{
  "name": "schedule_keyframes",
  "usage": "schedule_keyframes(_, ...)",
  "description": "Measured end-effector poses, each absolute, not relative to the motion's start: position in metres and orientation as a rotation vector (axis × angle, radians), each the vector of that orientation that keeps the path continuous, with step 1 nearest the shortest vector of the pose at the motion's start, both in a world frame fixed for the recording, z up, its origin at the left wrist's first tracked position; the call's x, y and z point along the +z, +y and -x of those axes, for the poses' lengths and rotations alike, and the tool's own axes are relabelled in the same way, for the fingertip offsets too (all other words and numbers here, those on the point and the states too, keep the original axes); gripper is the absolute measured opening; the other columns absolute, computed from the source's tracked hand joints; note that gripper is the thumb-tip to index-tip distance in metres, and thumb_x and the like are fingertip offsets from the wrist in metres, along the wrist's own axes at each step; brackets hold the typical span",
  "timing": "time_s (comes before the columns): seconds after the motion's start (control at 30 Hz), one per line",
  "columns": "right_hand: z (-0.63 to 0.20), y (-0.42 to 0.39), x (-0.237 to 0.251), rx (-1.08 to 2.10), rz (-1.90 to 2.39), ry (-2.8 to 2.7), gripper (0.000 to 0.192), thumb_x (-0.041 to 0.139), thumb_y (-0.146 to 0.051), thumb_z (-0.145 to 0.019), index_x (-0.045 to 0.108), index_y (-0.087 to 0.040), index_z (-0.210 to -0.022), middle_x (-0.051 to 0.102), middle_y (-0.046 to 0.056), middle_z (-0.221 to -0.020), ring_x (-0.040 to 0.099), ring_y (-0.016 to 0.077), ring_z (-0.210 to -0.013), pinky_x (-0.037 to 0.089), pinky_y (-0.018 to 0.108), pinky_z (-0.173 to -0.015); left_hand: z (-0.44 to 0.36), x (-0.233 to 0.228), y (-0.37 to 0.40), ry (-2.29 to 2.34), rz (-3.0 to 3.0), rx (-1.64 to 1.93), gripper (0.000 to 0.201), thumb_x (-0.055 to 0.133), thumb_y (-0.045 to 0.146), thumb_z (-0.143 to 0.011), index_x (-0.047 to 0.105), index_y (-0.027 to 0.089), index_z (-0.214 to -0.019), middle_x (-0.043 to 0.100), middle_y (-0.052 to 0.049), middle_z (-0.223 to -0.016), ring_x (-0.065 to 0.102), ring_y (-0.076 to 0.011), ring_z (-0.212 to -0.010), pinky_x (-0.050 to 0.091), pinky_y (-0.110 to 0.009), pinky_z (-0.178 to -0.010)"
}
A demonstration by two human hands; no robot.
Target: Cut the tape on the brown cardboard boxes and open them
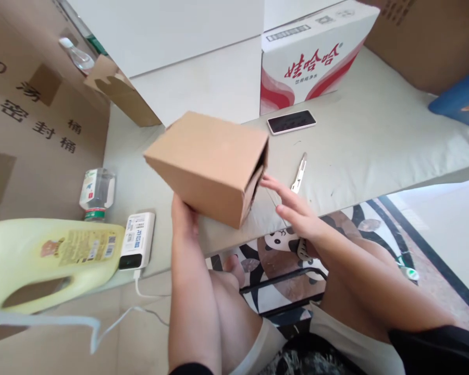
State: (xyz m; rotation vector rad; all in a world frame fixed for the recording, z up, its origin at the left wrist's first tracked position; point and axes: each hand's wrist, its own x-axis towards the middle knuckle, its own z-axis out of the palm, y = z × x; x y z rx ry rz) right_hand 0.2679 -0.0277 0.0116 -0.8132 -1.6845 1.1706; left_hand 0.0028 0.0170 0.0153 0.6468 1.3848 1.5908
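A plain, unprinted cardboard box (211,165) is being held above the tabletop (375,140) by the left hand (184,216), clasped underneath; the right hand (293,205), fingers spread, is touching its open end. At one o'clock, a carton (312,57) printed 娃哈哈 is standing.

Open tabletop (375,140) lay to my right, obstructed only by the snips (299,174) and the phone (291,122). To my left, the bottle (96,194), power bank (138,240) and yellow jug (42,260) crowded the passage. The printed carton (308,57) blocked the rear.
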Motion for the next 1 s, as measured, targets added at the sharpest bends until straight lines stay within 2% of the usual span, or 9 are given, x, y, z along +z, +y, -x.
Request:
schedule_keyframes(0.13, -0.272, -0.025, 0.016, 0.892, 0.894, -1.909, 0.063, 0.058, -0.052, -0.095, 0.045, -0.028, -0.152, 0.012, 0.007, -0.173, 0.014, 0.0274, -0.161, 0.022, 0.053, -0.130, -0.026, 0.011, 0.017, 1.342, -0.731, 1.200, 0.070, 0.045, 0.081, -0.080, 0.071, 0.019, -0.099, 0.077, -0.011, -0.093, 0.072, -0.0251, -0.086, 0.052, -0.029, -0.056)
schedule_keyframes(0.23, -0.280, -0.020, 0.016, 0.781, 0.924, -1.834, 0.059, 0.054, -0.052, -0.097, 0.047, -0.028, -0.151, 0.022, 0.008, -0.171, 0.021, 0.0260, -0.160, 0.025, 0.052, -0.130, -0.034, 0.012, 0.012, 1.362, -0.857, 0.852, 0.092, 0.037, 0.097, -0.071, 0.070, 0.018, -0.103, 0.075, -0.012, -0.080, 0.068, -0.0220, -0.059, 0.036, -0.026, -0.040)
schedule_keyframes(0.37, -0.295, -0.014, 0.017, 0.725, 0.945, -1.632, 0.052, 0.051, -0.052, -0.099, 0.055, -0.029, -0.145, 0.044, 0.010, -0.161, 0.039, 0.0244, -0.152, 0.032, 0.050, -0.127, -0.038, 0.019, 0.002, 1.310, -1.051, 0.397, 0.090, 0.045, 0.098, -0.065, 0.070, 0.014, -0.085, 0.071, -0.011, -0.067, 0.058, -0.0156, -0.042, 0.019, -0.023, -0.037)
schedule_keyframes(0.47, -0.302, -0.012, 0.018, 0.727, 0.964, -1.551, 0.047, 0.049, -0.055, -0.099, 0.066, -0.028, -0.133, 0.049, 0.010, -0.158, 0.046, 0.0262, -0.148, 0.036, 0.051, -0.124, -0.041, 0.023, -0.001, 1.356, -1.180, 0.268, 0.072, 0.060, 0.084, -0.069, 0.069, 0.013, -0.071, 0.073, -0.013, -0.069, 0.055, -0.0144, -0.040, 0.022, -0.024, -0.038)
schedule_keyframes(0.57, -0.300, -0.015, 0.019, 0.780, 0.984, -1.620, 0.041, 0.054, -0.052, -0.097, 0.074, -0.023, -0.118, 0.047, 0.012, -0.159, 0.049, 0.0290, -0.145, 0.042, 0.052, -0.120, -0.043, 0.021, 0.001, 1.570, -1.248, 0.443, 0.045, 0.066, 0.059, -0.078, 0.071, 0.014, -0.082, 0.075, -0.013, -0.081, 0.064, -0.0181, -0.056, 0.042, -0.027, -0.049)
schedule_keyframes(0.67, -0.295, -0.021, 0.023, 0.842, 0.971, -1.715, 0.035, 0.061, -0.044, -0.093, 0.073, -0.022, -0.117, 0.047, 0.014, -0.158, 0.051, 0.0292, -0.144, 0.044, 0.052, -0.118, -0.047, 0.018, 0.000, 1.780, -1.251, 1.000, 0.040, 0.048, 0.047, -0.089, 0.061, 0.019, -0.115, 0.069, -0.014, -0.124, 0.069, -0.0217, -0.105, 0.056, -0.031, -0.079)
schedule_keyframes(0.73, -0.292, -0.025, 0.025, 0.897, 0.942, -1.760, 0.034, 0.061, -0.042, -0.092, 0.073, -0.024, -0.118, 0.048, 0.013, -0.158, 0.052, 0.0289, -0.143, 0.046, 0.051, -0.115, -0.052, 0.020, -0.006, 1.711, -1.356, 1.505, 0.037, 0.049, 0.038, -0.088, 0.058, 0.021, -0.121, 0.062, -0.013, -0.136, 0.060, -0.0228, -0.128, 0.052, -0.037, -0.102)
schedule_keyframes(0.8, -0.291, -0.028, 0.028, 0.954, 0.920, -1.782, 0.034, 0.060, -0.040, -0.092, 0.072, -0.024, -0.119, 0.047, 0.012, -0.158, 0.053, 0.0286, -0.142, 0.049, 0.049, -0.112, -0.059, 0.023, -0.015, 1.571, -1.608, 1.686, 0.036, 0.055, 0.032, -0.085, 0.063, 0.022, -0.118, 0.059, -0.012, -0.142, 0.049, -0.0260, -0.141, 0.041, -0.044, -0.117)
schedule_keyframes(1.0, -0.285, -0.029, 0.030, 0.938, 0.990, -1.739, 0.028, 0.057, -0.032, -0.090, 0.074, -0.023, -0.110, 0.056, 0.011, -0.151, 0.051, 0.0264, -0.144, 0.043, 0.049, -0.118, -0.075, 0.028, -0.033, 1.639, -1.956, 1.304, 0.036, 0.052, 0.022, -0.081, 0.077, 0.025, -0.107, 0.059, -0.006, -0.142, 0.024, -0.0330, -0.156, 0.015, -0.056, -0.130)
